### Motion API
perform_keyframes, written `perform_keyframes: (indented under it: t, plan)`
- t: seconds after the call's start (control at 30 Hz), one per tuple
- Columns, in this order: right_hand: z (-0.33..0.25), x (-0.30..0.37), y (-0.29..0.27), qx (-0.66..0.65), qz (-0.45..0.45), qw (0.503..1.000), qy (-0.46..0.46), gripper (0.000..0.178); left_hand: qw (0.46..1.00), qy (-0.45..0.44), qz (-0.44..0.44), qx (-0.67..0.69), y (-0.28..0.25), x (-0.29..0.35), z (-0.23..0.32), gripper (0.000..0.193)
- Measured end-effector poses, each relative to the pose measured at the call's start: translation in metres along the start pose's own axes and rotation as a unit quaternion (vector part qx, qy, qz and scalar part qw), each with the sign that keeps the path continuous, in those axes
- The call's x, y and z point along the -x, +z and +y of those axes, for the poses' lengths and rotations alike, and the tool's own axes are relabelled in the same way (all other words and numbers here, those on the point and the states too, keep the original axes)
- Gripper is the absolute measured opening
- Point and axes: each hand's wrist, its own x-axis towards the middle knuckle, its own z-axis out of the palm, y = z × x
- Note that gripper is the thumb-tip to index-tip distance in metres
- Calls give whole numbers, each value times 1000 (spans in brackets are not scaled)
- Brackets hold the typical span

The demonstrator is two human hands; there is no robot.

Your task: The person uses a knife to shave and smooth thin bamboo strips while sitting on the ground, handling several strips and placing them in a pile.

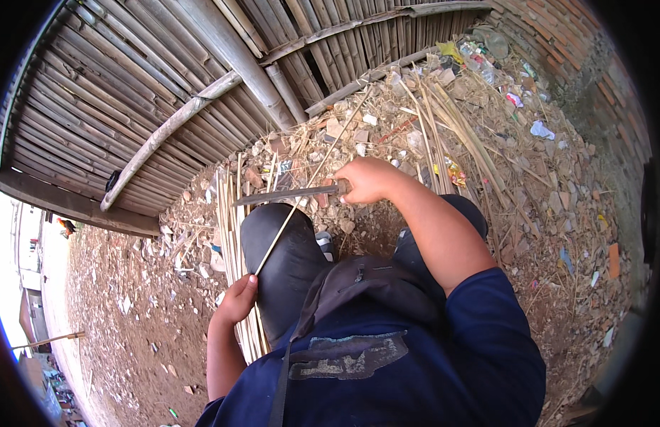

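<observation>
My right hand (367, 179) is closed round the short handle of a long, dark-bladed knife (283, 194). The blade points left above my left knee and crosses a thin bamboo strip (278, 238); whether they touch, I cannot tell. Near my left thigh, my left hand (237, 299) pinches the lower end of that strip. From there it slants up and away to the right, past the blade. A bundle of pale bamboo strips (231, 231) lies along the outside of my left leg, partly hidden by my left hand and arm.
More split strips (461, 128) lie on the rubble beyond my right knee. A bamboo slat wall (173, 64) with pole rails rises ahead and left; a brick wall (557, 43) stands at right. Stones, straw and litter cover the ground (130, 313). A black bag (372, 288) rests on my lap.
</observation>
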Motion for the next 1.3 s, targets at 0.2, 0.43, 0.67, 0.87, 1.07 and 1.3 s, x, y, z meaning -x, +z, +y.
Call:
perform_keyframes:
  t: [0.2, 0.43, 0.67, 0.87, 1.07, 1.3]
  plan:
    - [85, -22, 8, -237, 133, 947, 171, 43, 995, 18, 23, -96, 4, 3, 21, 52]
    - [2, -3, 9, -10, 3, 1000, -5, 31, 995, 16, 37, -91, 4, 0, 7, 51]
    - [99, -24, 8, -175, 144, 956, 187, 44, 983, 57, 76, -155, 10, 7, 22, 48]
    - [89, -5, -11, -173, 277, 913, 244, 47, 985, 74, 87, -132, 12, 9, 22, 45]
    - [68, 21, -35, -194, 316, 900, 228, 37, 986, 57, 146, 62, -8, 2, -56, 43]
    - [106, 16, -20, -219, 438, 846, 213, 34, 901, 40, 399, -168, -34, 11, -113, 39]
